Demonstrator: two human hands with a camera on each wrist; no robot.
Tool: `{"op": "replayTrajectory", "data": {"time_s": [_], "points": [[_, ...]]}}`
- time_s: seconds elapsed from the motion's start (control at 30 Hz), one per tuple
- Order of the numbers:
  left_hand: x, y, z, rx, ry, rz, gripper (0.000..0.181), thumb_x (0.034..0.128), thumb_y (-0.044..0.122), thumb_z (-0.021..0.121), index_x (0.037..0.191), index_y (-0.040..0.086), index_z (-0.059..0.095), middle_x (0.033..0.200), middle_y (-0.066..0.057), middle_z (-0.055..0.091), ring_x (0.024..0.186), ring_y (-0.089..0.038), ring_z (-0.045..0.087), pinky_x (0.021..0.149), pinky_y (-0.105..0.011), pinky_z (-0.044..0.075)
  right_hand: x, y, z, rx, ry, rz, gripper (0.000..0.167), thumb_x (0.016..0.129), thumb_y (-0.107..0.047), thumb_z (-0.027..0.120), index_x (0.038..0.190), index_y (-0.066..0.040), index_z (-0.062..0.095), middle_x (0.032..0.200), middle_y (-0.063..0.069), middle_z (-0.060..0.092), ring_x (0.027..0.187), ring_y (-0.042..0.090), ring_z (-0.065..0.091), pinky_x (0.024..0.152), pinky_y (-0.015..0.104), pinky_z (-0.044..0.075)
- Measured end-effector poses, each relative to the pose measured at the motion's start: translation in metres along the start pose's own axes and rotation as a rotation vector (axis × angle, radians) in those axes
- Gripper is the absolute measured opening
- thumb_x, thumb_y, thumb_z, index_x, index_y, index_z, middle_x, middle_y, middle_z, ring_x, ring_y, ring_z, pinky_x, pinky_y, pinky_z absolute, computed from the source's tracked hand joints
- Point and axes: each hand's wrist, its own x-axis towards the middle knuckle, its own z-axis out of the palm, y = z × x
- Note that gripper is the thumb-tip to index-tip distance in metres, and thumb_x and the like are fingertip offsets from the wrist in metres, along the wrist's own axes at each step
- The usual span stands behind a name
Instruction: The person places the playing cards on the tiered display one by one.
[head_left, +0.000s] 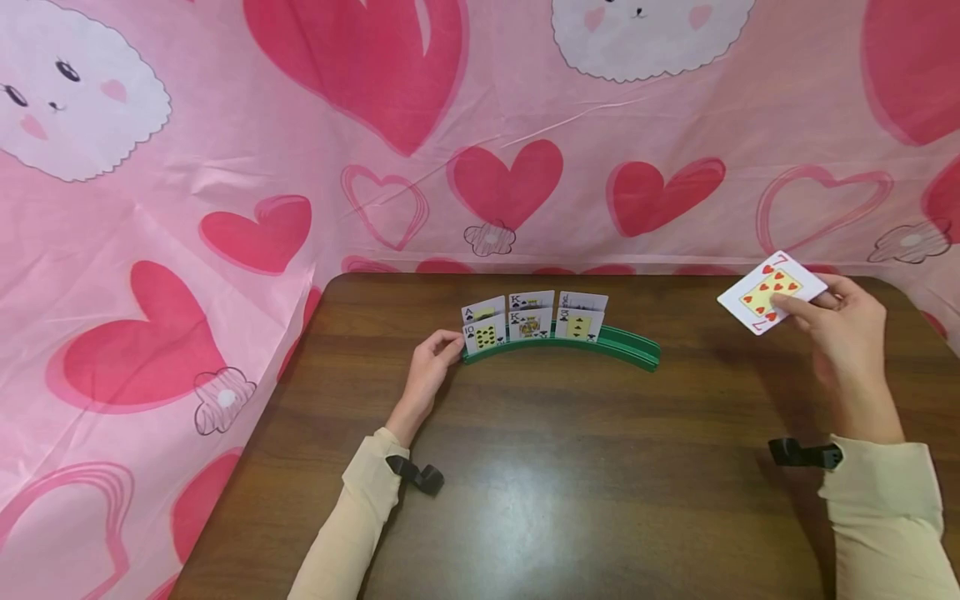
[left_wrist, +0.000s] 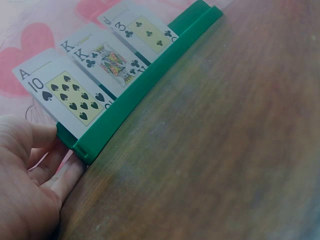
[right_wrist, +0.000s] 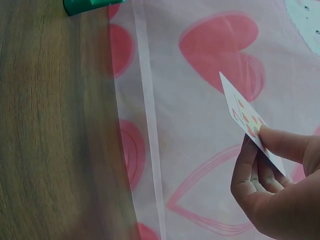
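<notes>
A curved green card holder (head_left: 633,348) stands on the table with playing cards in two rows. In front are the ten of spades (left_wrist: 75,97), a king of clubs (left_wrist: 114,65) and a three of clubs (head_left: 580,324); behind them show the tops of an ace, a king and a jack. My left hand (head_left: 429,371) grips the holder's left end between thumb and fingers. Off to the right, above the table, my right hand (head_left: 851,333) pinches a seven of hearts (head_left: 757,304), thumb on its face and fingers behind, tilted and apart from the holder.
The brown wooden table (head_left: 562,467) ends at a pink cloth (head_left: 600,117) printed with hearts, which hangs along its back and left sides. Black straps (head_left: 802,453) sit at both wrists, beside the beige sleeves.
</notes>
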Motion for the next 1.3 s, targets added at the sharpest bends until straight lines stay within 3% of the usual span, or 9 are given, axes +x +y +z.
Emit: {"op": "replayTrajectory", "data": {"time_s": [0.67,0.97,1.3], "points": [[0.002,0.001,-0.001,0.007,-0.019,-0.034,0.024,0.1070,0.010,0.057,0.119,-0.009,0.064,0.128,-0.021,0.064,0.112,-0.022,0.061,0.105,-0.041,0.050,-0.003,-0.005,0.009,0.030,-0.025,0.011,0.021,0.085,0.015,0.075,0.086,-0.006,0.076,0.082,0.000,0.076,0.069,0.008,0.071,0.060,0.019,0.057],[-0.017,0.031,0.002,0.017,-0.026,-0.020,0.023,0.1064,0.008,0.057,0.117,-0.010,0.065,0.126,-0.022,0.064,0.113,-0.025,0.062,0.106,-0.042,0.050,-0.008,-0.005,0.015,0.066,-0.058,-0.008,0.022,0.087,0.018,0.070,0.086,-0.004,0.076,0.081,0.002,0.077,0.068,0.009,0.071,0.058,0.019,0.057],[-0.016,0.029,0.002,0.018,-0.028,-0.029,0.023,0.1067,0.009,0.057,0.118,-0.010,0.064,0.127,-0.022,0.064,0.114,-0.025,0.061,0.106,-0.043,0.049,-0.011,-0.005,0.020,0.090,-0.079,-0.015,0.023,0.087,0.019,0.070,0.088,-0.003,0.076,0.080,0.003,0.077,0.067,0.009,0.072,0.058,0.019,0.057]]}}
